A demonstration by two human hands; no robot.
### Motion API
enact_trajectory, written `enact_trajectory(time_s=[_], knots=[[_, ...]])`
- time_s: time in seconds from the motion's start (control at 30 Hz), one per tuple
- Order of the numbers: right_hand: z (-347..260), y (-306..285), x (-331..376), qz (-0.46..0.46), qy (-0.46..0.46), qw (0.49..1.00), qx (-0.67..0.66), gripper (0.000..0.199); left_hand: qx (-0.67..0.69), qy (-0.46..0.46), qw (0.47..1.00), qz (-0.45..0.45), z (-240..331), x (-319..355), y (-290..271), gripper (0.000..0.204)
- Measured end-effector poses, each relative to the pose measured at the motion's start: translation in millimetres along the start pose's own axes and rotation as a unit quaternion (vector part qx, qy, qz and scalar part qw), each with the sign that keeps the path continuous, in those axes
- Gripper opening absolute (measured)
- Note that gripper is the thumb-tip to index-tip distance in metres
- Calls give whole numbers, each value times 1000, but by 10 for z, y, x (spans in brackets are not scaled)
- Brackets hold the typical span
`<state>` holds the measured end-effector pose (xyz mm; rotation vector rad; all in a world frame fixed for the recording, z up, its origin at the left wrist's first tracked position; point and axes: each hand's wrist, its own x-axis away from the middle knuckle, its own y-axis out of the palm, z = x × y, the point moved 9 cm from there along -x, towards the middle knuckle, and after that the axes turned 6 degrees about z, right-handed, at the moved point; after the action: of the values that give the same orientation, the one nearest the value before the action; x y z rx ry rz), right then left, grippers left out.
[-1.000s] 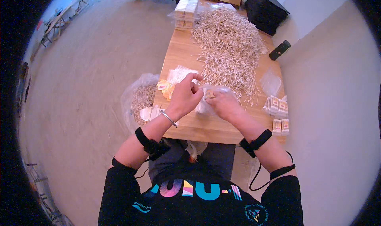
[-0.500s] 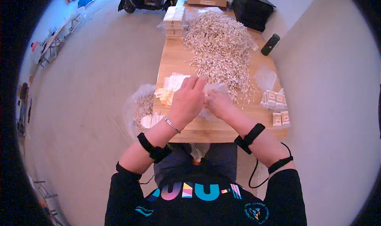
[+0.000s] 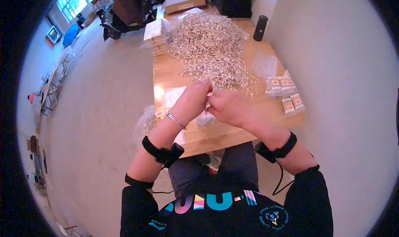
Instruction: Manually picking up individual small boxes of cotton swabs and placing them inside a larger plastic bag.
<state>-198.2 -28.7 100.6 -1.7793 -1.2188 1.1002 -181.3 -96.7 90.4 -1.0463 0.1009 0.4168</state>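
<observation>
The right hand (image 3: 230, 107) pinches a clear bag (image 3: 205, 119), its grip nearly closed, the bag just below; the left hand (image 3: 192, 101) curls alongside, holding what, I can't tell from here. Cotton swabs (image 3: 210, 45) lie heaped beyond.

Large multicoloured letters (image 3: 218, 208) across black T-shirt (image 3: 232, 224), teal-lettered round emblem (image 3: 272, 217), packet labels (image 3: 288, 106) too small to read.

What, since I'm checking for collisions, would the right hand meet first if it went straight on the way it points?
Most likely the left hand, which lies just ahead of the right hand; whether the two touch is unclear.
</observation>
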Motion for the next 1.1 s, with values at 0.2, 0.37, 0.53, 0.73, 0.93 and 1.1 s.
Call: enact_trajectory(time_s=[0.2,0.37,0.53,0.73,0.93,1.1], knots=[[544,-14,266,27,196,980,2,34,-123,20,985,-117,-394,99,656,16],[635,571,219,-61,199,969,-134,34,-119,-20,970,-211,-696,76,990,24],[734,694,127,-3,207,925,-317,24,-116,-8,961,-252,-944,-4,1294,40],[655,806,-115,-16,133,929,-344,20,-30,4,948,-316,-1374,-79,1607,14],[1063,461,57,-8,114,930,-349,19,-133,-5,928,-348,-1347,37,1454,29],[3415,-357,930,303,340,856,-246,21,-126,93,953,-257,-1121,-103,1384,18]])
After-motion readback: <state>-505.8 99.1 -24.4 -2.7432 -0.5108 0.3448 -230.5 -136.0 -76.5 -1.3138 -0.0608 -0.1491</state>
